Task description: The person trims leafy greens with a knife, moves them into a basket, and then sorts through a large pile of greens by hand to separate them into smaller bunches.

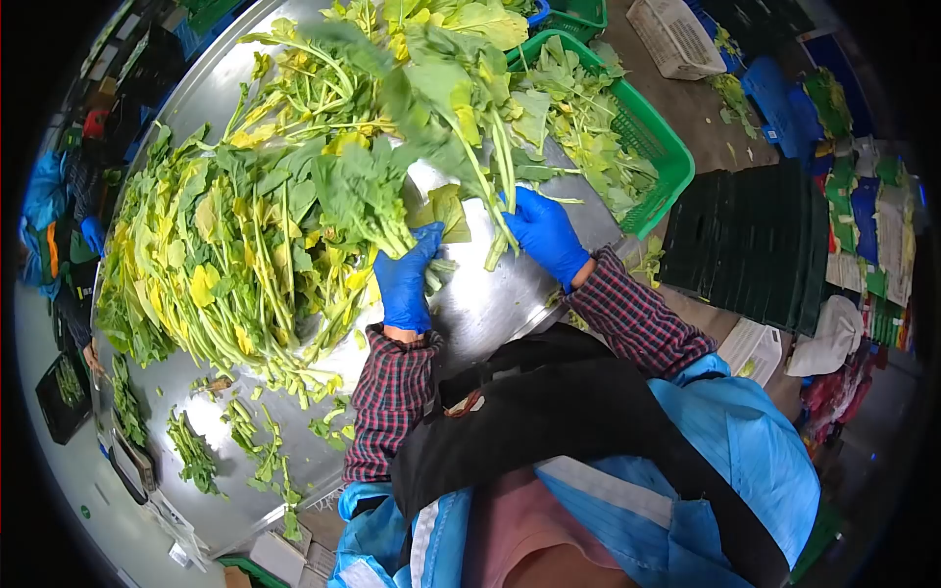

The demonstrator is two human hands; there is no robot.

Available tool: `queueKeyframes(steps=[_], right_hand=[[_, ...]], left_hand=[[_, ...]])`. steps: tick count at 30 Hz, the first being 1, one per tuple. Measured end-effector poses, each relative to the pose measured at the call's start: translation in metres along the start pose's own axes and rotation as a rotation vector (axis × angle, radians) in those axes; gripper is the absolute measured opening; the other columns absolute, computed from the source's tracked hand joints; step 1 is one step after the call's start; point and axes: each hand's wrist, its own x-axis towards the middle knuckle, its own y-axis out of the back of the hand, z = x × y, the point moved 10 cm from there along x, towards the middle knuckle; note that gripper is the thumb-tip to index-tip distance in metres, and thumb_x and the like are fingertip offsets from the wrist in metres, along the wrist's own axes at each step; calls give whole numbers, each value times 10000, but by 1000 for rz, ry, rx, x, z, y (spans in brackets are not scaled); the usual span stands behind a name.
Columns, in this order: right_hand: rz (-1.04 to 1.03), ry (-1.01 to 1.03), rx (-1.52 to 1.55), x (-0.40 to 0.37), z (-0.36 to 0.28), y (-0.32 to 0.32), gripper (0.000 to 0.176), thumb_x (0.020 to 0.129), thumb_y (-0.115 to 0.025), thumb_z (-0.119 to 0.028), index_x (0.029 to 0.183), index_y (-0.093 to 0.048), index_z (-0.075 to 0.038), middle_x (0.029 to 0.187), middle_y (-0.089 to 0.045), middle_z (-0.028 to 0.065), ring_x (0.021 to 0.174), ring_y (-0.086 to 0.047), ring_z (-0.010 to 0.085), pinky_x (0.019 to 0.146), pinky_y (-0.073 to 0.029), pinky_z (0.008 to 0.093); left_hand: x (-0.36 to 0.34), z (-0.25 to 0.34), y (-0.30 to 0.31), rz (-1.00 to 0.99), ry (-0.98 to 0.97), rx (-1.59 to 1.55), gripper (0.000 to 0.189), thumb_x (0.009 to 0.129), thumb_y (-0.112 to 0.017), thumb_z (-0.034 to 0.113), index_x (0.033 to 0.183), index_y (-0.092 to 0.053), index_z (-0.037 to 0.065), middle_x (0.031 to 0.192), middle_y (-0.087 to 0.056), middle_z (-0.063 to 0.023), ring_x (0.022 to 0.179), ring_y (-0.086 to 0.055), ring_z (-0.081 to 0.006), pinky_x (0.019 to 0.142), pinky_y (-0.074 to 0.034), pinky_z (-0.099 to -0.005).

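Observation:
My left hand [404, 284], in a blue glove, is closed around the stem ends of a small bunch of leafy greens [365, 191]. The leaves of that bunch point away from me. In my right hand [549, 235], also gloved in blue, are a few long stalks of leafy greens [480, 162], pinched near their lower ends. Their upper leaves are smeared by motion. A large heap of green and yellowing leafy greens [225, 245] lies on the metal table [480, 284], to the left of and beyond my hands.
A green basket [667, 147] of leaves stands at the table's right edge. Dark stacked crates [745, 245] are farther right, with a white crate [676, 39] behind. Small bunches [194, 451] and scraps lie at the near left. Another person's blue-gloved hand [92, 235] shows at far left.

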Motion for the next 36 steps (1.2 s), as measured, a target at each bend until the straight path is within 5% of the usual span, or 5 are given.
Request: queueKeyframes(steps=[6,24,31,34,36], right_hand=[[-75,413,-225,-20,-53,-28,242,808,-620,-160,1007,-616,-23,648,-537,91,575,-495,78,534,-424,263],[90,-378,878,18,59,36,278,918,-485,-153,1091,-540,58,834,-598,56,658,-578,114,612,-502,224],[285,-369,377,74,103,162,340,837,-587,-316,999,-623,-19,766,-596,59,652,-565,133,598,-474,250],[45,-235,-881,76,43,126,418,793,-625,-397,991,-632,-29,807,-638,116,706,-619,150,617,-486,268],[-214,-184,-291,54,-2,50,316,834,-605,-290,992,-644,-20,797,-656,56,708,-612,153,652,-494,299]], left_hand=[[0,3,-35,-59,-50,-93,329,704,-675,-48,1015,-568,-33,917,-628,-79,765,-606,-155,691,-493,-261],[17,27,9,89,-180,-466,360,795,-642,45,1127,-507,10,857,-615,-93,686,-577,-142,600,-481,-256],[-12,62,6,1,-291,-441,323,823,-596,56,1123,-507,-24,1018,-599,-121,895,-599,-188,792,-497,-302],[-11,53,-25,-209,-145,-314,388,769,-615,18,1134,-500,-42,1022,-607,-137,890,-601,-204,791,-501,-317],[-16,55,-48,-269,-156,-287,380,739,-633,20,1094,-528,-62,1003,-614,-146,858,-608,-202,756,-506,-311]])
